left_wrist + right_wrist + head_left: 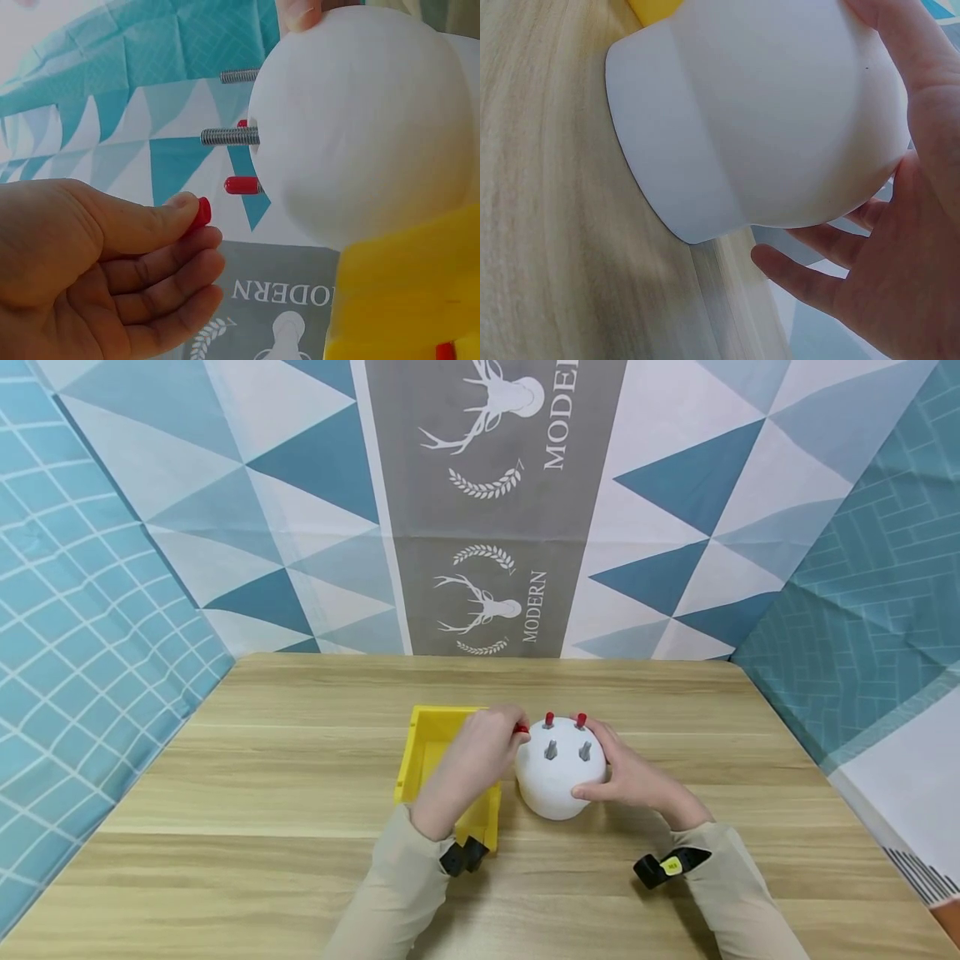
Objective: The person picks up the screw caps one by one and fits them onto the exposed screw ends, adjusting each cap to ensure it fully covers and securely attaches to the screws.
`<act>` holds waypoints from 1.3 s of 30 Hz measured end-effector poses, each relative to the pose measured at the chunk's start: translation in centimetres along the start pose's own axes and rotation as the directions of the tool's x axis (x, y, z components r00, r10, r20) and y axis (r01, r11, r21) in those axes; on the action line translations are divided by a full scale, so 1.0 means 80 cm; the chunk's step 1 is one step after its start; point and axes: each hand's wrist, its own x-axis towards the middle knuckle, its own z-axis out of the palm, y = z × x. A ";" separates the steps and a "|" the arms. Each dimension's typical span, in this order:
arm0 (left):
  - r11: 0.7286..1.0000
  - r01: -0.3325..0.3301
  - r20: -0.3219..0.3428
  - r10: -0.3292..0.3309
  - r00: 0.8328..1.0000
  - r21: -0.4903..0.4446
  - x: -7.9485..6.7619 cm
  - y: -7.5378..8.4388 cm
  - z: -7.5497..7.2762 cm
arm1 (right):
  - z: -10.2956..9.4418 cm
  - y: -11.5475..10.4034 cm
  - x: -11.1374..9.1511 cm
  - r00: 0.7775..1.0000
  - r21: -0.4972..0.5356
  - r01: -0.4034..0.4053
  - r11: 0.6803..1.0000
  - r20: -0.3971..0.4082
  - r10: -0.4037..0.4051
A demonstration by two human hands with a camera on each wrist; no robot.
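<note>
Yellow tray (407, 768): straight-walled, plastic by its look, just left of the white body, perhaps for the left hand's easy reach
Worktop (285, 760): pale wood grain, bearing tray and body
Right hand (628, 781): grip spread round the body's side, thumb nearer, probably steadying it
White body (551, 789): matte, smooth and rounded, standing between the hands, studs on top
Left hand (480, 747): grip pinching a small red cap (204, 212) by thumb and forefinger, apart from the studs, perhaps for fine control
Bare studs (232, 136): two, threaded grey metal
Capped studs (550, 720): two, farther back, red, round-ended covers
Backdrop (315, 485): printed triangles, creased
</note>
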 end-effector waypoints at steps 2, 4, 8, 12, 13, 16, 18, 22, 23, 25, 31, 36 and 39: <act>1.000 -0.026 -0.005 0.026 1.000 0.012 0.001 0.002 0.001 | 0.000 0.000 0.000 1.000 0.003 -0.001 1.000 0.000 0.001; 0.998 -0.053 -0.008 0.053 0.999 0.022 0.002 0.004 0.002 | 0.000 0.001 -0.001 1.000 0.002 0.006 1.000 0.001 -0.006; 0.996 -0.080 -0.004 0.080 0.997 0.028 0.005 0.009 0.004 | 0.001 0.003 0.000 1.000 0.006 0.024 1.000 0.005 -0.024; 0.996 -0.085 0.002 0.085 0.996 0.015 0.007 0.012 0.008 | 0.001 0.005 0.001 1.000 0.013 0.027 1.000 0.009 -0.027; 0.996 -0.086 0.003 0.086 0.996 0.009 0.007 0.013 0.008 | 0.001 0.005 0.001 1.000 0.015 0.027 1.000 0.010 -0.027; 0.996 -0.089 -0.005 0.089 0.996 -0.006 0.008 0.015 0.010 | 0.000 0.005 0.001 1.000 0.014 0.026 1.000 0.012 -0.026; 0.995 -0.100 -0.008 0.100 0.995 -0.005 0.008 0.017 0.011 | 0.000 0.005 0.001 1.000 0.018 0.023 1.000 0.011 -0.023; 0.993 -0.121 -0.011 0.121 0.993 -0.003 0.009 0.019 0.013 | 0.000 0.005 0.001 1.000 0.032 0.018 0.999 0.016 -0.019; 0.992 -0.125 -0.011 0.125 0.992 -0.003 0.009 0.019 0.014 | 0.000 0.004 0.001 1.000 0.036 0.016 0.999 0.016 -0.016; 0.992 -0.125 -0.008 0.125 0.992 -0.006 0.010 0.019 0.015 | 0.000 0.004 0.001 1.000 0.042 0.013 0.999 0.016 -0.014; 0.994 -0.113 0.018 0.113 0.993 0.009 0.011 0.023 0.016 | 0.000 0.005 0.001 1.000 0.049 0.019 0.999 0.016 -0.020; 0.993 -0.116 0.021 0.115 0.993 0.032 0.010 0.026 0.017 | 0.001 0.004 0.001 0.999 0.053 0.032 0.998 0.025 -0.034; 0.991 -0.123 0.018 0.122 0.992 0.055 0.009 0.027 0.016 | 0.001 0.004 0.001 0.999 0.061 0.032 0.998 0.026 -0.033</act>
